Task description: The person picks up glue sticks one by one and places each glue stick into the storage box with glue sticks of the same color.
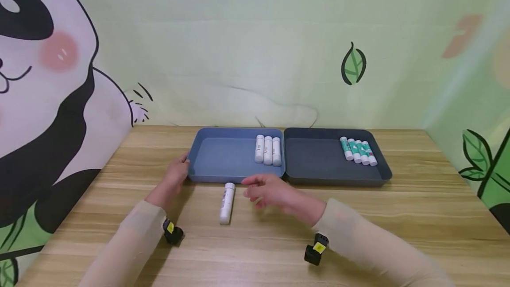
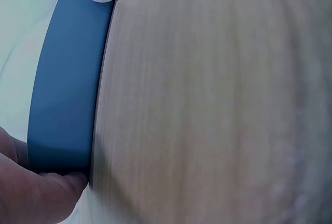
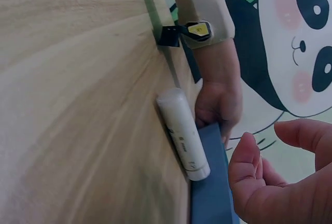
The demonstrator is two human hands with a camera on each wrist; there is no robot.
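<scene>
My left hand (image 1: 177, 172) grips the left side of the blue tray (image 1: 223, 179), with the thumb low against the tray's wall in the left wrist view. Three white glue sticks (image 1: 268, 150) lie side by side at the right end of that tray. On the table in front of it lies another white glue stick (image 1: 226, 203), its cap end close to the tray. My right hand (image 1: 275, 191) hovers just to the right of this stick, holding nothing. In the right wrist view its thumb and fingers (image 3: 245, 167) are bent loosely, with a gap between them.
A dark grey tray (image 1: 314, 163) stands against the blue one's right side, with several green-and-white glue sticks (image 1: 358, 151) at its right end. Behind the wooden table (image 1: 255, 251) rises a backdrop (image 1: 199, 48) printed with a panda and leaves.
</scene>
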